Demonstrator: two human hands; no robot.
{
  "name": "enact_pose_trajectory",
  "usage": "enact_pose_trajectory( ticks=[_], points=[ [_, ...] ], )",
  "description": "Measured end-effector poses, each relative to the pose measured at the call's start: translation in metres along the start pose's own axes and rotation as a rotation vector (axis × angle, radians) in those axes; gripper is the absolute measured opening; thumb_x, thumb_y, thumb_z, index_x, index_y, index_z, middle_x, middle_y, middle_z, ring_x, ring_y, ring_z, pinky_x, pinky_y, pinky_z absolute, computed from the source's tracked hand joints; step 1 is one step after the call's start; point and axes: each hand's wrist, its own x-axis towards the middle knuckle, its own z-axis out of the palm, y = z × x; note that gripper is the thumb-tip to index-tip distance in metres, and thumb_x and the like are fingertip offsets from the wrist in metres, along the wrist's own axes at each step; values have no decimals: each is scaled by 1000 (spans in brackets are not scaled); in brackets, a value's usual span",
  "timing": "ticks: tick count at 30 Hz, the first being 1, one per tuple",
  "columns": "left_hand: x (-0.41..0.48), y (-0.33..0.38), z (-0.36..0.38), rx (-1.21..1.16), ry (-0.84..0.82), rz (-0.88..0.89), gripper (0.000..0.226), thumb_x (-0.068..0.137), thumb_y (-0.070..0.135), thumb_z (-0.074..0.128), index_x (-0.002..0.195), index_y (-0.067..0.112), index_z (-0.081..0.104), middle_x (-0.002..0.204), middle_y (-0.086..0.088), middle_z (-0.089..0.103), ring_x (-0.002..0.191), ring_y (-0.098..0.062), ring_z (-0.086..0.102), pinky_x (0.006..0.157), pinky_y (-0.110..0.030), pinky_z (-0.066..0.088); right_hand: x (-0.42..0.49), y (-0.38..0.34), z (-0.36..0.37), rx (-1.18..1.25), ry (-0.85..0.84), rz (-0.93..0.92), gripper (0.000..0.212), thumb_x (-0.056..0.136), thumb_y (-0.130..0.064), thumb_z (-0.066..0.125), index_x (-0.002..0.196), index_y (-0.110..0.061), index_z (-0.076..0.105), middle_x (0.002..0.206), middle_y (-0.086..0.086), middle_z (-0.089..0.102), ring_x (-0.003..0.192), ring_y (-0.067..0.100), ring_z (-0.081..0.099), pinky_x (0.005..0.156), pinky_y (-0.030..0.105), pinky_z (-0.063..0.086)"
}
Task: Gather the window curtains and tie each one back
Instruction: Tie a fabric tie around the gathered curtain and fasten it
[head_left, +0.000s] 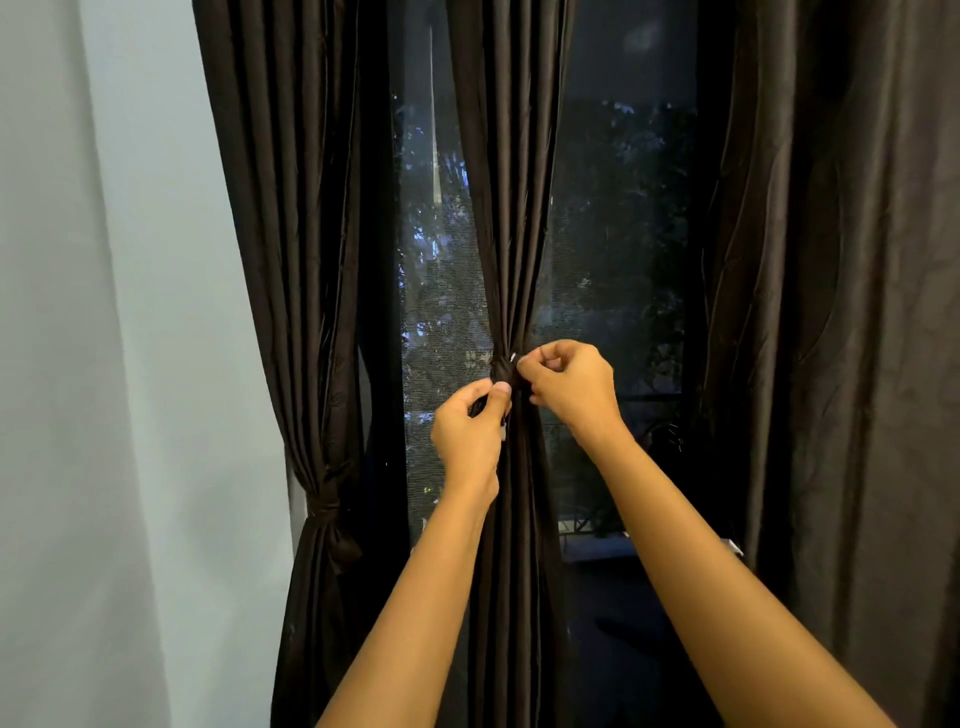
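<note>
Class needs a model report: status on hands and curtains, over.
Left hand and right hand pinch the tie round middle curtain. Left curtain tied, right curtain loose. Nothing in the way.

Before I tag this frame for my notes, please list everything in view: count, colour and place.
left curtain: one, dark brown, at the window's left edge, gathered low down
left tie: one, dark brown, knotted round the left curtain
middle curtain: one, dark brown, centre of the window, bunched
middle tie: one, dark brown, wrapped round the middle curtain between the hands
right curtain: one, dark brown, hanging loose at the right
window: one, dark, behind the curtains, foliage outside
wall: one, pale grey, far left
left hand: one, fingers pinch the middle tie just below its knot
right hand: one, fingers pinch the tie at the knot's right side
</note>
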Motion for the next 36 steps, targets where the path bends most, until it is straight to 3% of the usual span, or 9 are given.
enact_pose_trajectory(
  ticks=[2,6,12,16,21,25,28,32,36],
  points=[
    [0,0,1,-2,-10,-8,20,87,21,67,107,19,65,103,2,67,92,-13,67,61,-11,48,3,-2,-2,-107,-12,-24,24,81,-35,70,80,-12,66,65,-1,62,65,15,62,64,31,54],
    [-2,-2,1,-28,-22,-13,23,88,18,67,110,14,65,100,4,68,90,-13,68,68,-16,50,10,-1,-2,-111,-92,23,24,84,-30,69,73,-11,60,64,-2,56,63,14,53,65,29,45],
    [-3,-6,-6,-122,-70,11,14,86,9,67,95,19,68,95,-8,72,87,-19,71,89,-39,54,3,10,-2,548,-295,-13,20,96,-14,52,78,-22,54,73,-8,53,66,2,48,61,16,38],
    [-5,-6,-5,-105,-101,18,14,84,10,69,92,22,68,94,-9,72,92,-20,69,92,-42,53,0,7,0,850,-235,36,20,99,-14,44,83,-23,52,80,-9,59,66,2,49,58,15,35],
    [-3,-13,-10,180,-39,139,15,81,23,74,94,22,67,76,3,70,76,-1,66,82,-29,55,1,14,-8,309,-168,-198,12,90,-9,60,93,-20,55,84,-7,59,78,8,53,70,20,45],
    [-2,-16,-13,491,-50,415,18,86,25,67,97,12,66,92,8,61,75,7,56,71,-5,41,4,3,-13,-27,-116,-299,18,77,-12,75,90,-17,63,78,-5,62,73,8,56,67,17,46],
    [0,-24,-14,566,-69,604,12,90,18,61,97,8,62,110,5,56,94,-1,52,82,-11,39,4,1,-13,-178,-70,-426,16,74,-10,76,83,-17,65,79,3,64,75,17,58,69,29,47],
    [-7,-40,-12,597,-51,624,10,93,18,56,96,8,58,87,-2,64,73,-11,56,64,-3,35,1,4,-9,-326,-14,-633,15,73,-5,73,82,-15,67,82,0,61,76,15,56,70,33,48],
    [-8,-39,-10,601,-41,586,13,93,19,57,100,8,60,82,-3,67,70,-15,63,59,-12,42,5,3,-9,-397,19,-695,11,75,-9,73,84,-14,70,87,-1,59,80,16,55,70,38,49]
  ],
)
